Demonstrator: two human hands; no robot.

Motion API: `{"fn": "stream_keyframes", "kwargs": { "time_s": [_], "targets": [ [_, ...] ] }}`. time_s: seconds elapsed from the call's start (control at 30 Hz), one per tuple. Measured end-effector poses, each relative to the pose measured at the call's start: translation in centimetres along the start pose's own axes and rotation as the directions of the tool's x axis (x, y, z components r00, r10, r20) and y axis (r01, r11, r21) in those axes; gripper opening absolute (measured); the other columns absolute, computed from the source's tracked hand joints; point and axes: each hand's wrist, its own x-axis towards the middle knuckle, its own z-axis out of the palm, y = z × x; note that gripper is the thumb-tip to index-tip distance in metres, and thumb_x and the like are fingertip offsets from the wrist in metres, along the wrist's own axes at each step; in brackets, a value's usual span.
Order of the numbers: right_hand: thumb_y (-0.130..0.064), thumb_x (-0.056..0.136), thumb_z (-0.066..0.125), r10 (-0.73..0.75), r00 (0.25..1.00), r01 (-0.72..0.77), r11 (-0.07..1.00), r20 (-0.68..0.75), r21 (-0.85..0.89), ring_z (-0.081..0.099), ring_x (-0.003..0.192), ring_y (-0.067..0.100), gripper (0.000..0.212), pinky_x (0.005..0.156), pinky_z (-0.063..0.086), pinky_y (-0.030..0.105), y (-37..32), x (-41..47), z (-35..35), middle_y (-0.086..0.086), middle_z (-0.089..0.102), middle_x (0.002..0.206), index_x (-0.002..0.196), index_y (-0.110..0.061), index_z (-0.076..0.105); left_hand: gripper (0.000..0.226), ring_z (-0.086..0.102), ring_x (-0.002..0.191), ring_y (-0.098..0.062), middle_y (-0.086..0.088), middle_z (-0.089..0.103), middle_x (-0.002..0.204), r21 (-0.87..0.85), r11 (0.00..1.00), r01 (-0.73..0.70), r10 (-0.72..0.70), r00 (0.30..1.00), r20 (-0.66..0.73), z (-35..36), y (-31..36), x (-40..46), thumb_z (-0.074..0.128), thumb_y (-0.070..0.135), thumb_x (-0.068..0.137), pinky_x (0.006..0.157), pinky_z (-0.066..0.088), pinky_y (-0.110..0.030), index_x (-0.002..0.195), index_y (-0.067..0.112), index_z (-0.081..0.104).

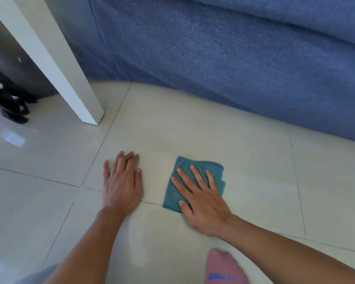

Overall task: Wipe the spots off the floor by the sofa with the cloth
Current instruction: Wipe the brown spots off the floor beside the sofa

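We look down at pale floor tiles [244, 152] beside a blue sofa [223, 64]; our right hand [201, 199] presses flat, fingers spread, on a folded teal cloth [173, 193]; our left hand [122, 181] lies flat on bare tile, bracing; wiping seems underway; no spots show clearly; next, we judge, slide the cloth firmly across neighbouring tile.

The right hand [201, 198] covers much of the folded teal cloth [173, 191], the sofa [234, 58] and the white table leg [49, 58] are cut by the far edge, the blue print on the pink sock [225, 269] is too blurred to read, and the dark things [10, 99] at far left are unclear.
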Motion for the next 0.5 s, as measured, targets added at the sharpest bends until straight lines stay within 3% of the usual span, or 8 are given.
{"fn": "stream_keyframes", "kwargs": {
  "time_s": [0.17,0.37,0.5],
  "targets": [
    [-0.051,0.101,0.023,-0.009,1.000,0.009,0.999,-0.004,-0.036,-0.023,0.154,0.016,0.065,0.123,-0.008,0.055,0.2,0.2,0.2,-0.017,-0.011,0.168,0.161,-0.039,0.000,0.053,0.023,0.150,-0.026,-0.005,0.045,0.149,-0.009,1.000,0.030,-0.030,0.999,-0.035,-1.1,-1.5,-0.2,0.035,0.038,0.097,0.122,0.021,-0.049,0.142,0.013,0.046],
    [-0.052,0.102,0.023,-0.059,0.998,0.060,0.997,0.024,-0.043,-0.021,0.155,0.018,0.064,0.123,0.000,0.057,0.1,0.7,0.2,-0.015,-0.009,0.169,0.161,-0.037,0.002,0.057,0.014,0.153,-0.024,-0.005,0.036,0.157,0.019,0.979,0.205,-0.202,0.975,-0.095,-2.8,-5.9,-0.7,0.030,0.030,0.094,0.124,0.010,-0.049,0.148,0.013,0.040],
    [-0.052,0.102,0.022,-0.178,0.981,0.180,0.983,0.077,-0.032,-0.028,0.152,0.017,0.065,0.122,-0.007,0.055,-1.2,2.3,-0.6,-0.017,-0.016,0.167,0.160,-0.040,-0.003,0.057,0.020,0.151,-0.023,-0.008,0.037,0.155,-0.004,0.966,0.257,-0.256,0.959,-0.124,-2.8,-6.7,-0.9,0.027,0.030,0.096,0.125,0.009,-0.045,0.148,0.012,0.039]
  ]
}}
